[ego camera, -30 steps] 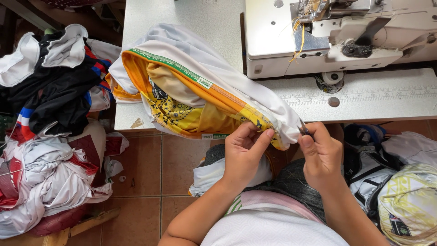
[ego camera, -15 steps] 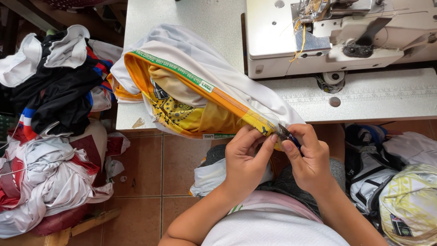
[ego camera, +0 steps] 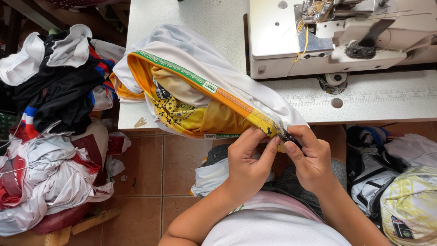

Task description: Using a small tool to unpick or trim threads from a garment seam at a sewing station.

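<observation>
At the lower centre of the frame, the yellow and white garment's (ego camera: 195, 91) corner is pinched by the left hand (ego camera: 248, 159) and right hand (ego camera: 312, 159), below the sewing machine (ego camera: 341, 36).

Both bare forearms reach up from the bottom edge and converge at centre frame. The left hand (ego camera: 248, 157) curls, thumb and fingers pinched together at the tips. The right hand (ego camera: 312, 157) mirrors it, thumb pressed to forefinger, knuckles almost touching the left's.
</observation>
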